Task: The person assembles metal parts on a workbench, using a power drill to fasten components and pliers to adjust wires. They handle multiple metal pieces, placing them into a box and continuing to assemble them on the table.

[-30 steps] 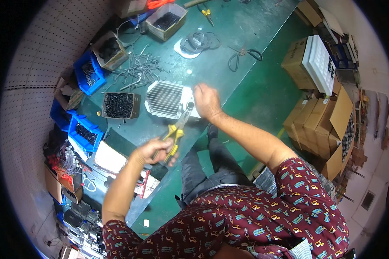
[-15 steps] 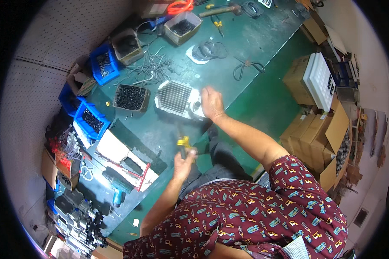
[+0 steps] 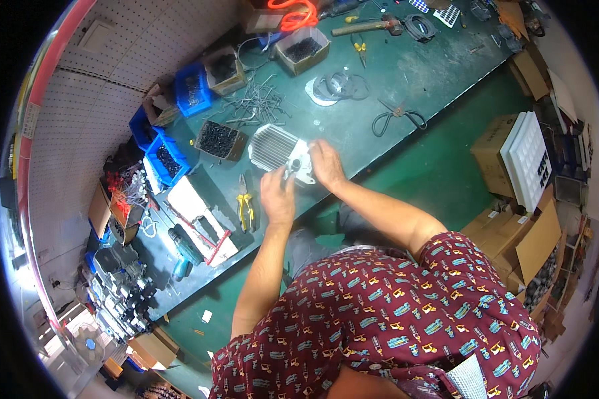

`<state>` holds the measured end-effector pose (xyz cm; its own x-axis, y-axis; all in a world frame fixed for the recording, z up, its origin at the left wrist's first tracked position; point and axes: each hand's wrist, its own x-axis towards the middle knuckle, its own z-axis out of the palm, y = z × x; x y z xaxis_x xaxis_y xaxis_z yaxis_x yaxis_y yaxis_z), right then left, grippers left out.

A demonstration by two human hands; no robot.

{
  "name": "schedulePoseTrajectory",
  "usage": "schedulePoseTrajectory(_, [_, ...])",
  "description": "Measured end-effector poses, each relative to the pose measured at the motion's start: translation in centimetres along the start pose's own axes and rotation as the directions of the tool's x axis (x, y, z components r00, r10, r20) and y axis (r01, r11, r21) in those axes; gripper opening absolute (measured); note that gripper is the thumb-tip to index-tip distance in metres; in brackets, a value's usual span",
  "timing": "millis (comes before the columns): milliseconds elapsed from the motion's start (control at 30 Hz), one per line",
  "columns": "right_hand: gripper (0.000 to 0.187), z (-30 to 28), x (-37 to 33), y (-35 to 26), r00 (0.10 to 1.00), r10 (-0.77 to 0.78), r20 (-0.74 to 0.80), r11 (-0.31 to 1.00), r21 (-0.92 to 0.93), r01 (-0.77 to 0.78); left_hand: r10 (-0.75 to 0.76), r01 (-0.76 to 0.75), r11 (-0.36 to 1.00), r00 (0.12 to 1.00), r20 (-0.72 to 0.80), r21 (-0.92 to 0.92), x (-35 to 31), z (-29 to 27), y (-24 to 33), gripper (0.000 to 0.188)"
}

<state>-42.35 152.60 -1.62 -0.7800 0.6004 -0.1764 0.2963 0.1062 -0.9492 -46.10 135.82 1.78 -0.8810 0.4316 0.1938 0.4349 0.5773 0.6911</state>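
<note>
**Silver, finned metal housing set close to the near edge of the green tabletop**

In the head view, the housing is laid flat on the tabletop, its ribbed body turned to the far left and its smooth plate end, pierced by a round port, turned toward the person; the plate's right edge is held by the right grip, with fingers and thumb closed on the rim; the left grip is brought to the port, its fingertips drawn together there, but whether anything small is pinched between them cannot be told.

Just left of the left grip, yellow-and-black-handled steel pliers are left unheld on the tabletop; beside the ribbed body a brown open box of small black parts is placed, and beyond it a loose tangle of thin, bent grey metal rods is spread.

By its look, the housing may be judged stiff, moderately heavy and hardly fragile, though the thin fins could be bent or nicked by a hard knock; smooth faces may prove somewhat slippery; it would best be taken by the thick outer rim or by the solid plate end, with opposite sides supported if it is lifted, and the fins and port spared.
</note>
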Motion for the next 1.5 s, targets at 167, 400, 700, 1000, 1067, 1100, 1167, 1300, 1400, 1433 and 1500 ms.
schedulePoseTrajectory(167, [0.072,-2.2,-3.1,-1.8,0.953,-0.246,0.179,0.935,-0.217,0.282,0.039,-0.038,0.996,0.999,-0.015,0.082,0.2,1.4,0.1,0.018])
schedulePoseTrajectory(400, [0.076,-2.1,-3.2,-1.4,0.925,-0.272,0.266,0.894,-0.287,0.345,0.062,-0.074,0.987,0.995,0.084,0.144,1.3,0.7,-0.3,0.018])
schedulePoseTrajectory(700, [0.08,-2.5,-3.5,-1.6,0.909,-0.285,0.305,0.848,-0.362,0.387,0.109,-0.116,0.986,0.992,0.066,0.123,1.0,0.8,-0.1,0.018])
schedulePoseTrajectory(1000, [0.088,-2.7,-3.3,-1.9,0.894,-0.288,0.344,0.831,-0.373,0.412,0.135,-0.14,0.984,0.989,0.053,0.114,1.1,0.6,0.2,0.017])
schedulePoseTrajectory(1067, [0.09,-3.0,-3.3,-1.9,0.888,-0.28,0.366,0.832,-0.369,0.415,0.088,-0.094,0.987,0.995,0.054,0.13,0.9,0.6,0.1,0.018])
schedulePoseTrajectory(1100, [0.09,-3.2,-3.2,-2.1,0.888,-0.261,0.379,0.835,-0.374,0.405,0.08,-0.085,0.988,0.996,0.038,0.133,0.8,0.5,0.3,0.019])
schedulePoseTrajectory(1167, [0.09,-3.4,-3.1,-2.1,0.885,-0.252,0.39,0.836,-0.373,0.403,0.065,-0.065,0.988,0.998,0.008,0.138,0.6,0.5,0.8,0.021])
schedulePoseTrajectory(1300, [0.089,-3.5,-3.1,-2.1,0.88,-0.262,0.397,0.835,-0.364,0.413,0.109,-0.111,0.987,0.994,0.023,0.113,0.9,1.1,0.7,0.02])
schedulePoseTrajectory(1400, [0.088,-3.6,-3.0,-2.1,0.873,-0.275,0.404,0.823,-0.371,0.431,0.129,-0.132,0.984,0.991,0.028,0.12,1.1,1.4,0.4,0.014])
schedulePoseTrajectory(1433, [0.088,-3.6,-3.0,-2.1,0.869,-0.285,0.404,0.816,-0.374,0.441,0.128,-0.131,0.984,0.991,0.036,0.123,1.2,1.4,0.4,0.013])
schedulePoseTrajectory(1500, [0.088,-3.6,-3.1,-2.0,0.87,-0.29,0.4,0.806,-0.388,0.447,0.174,-0.178,0.972,0.984,0.045,0.15,1.4,1.5,0.4,0.013])
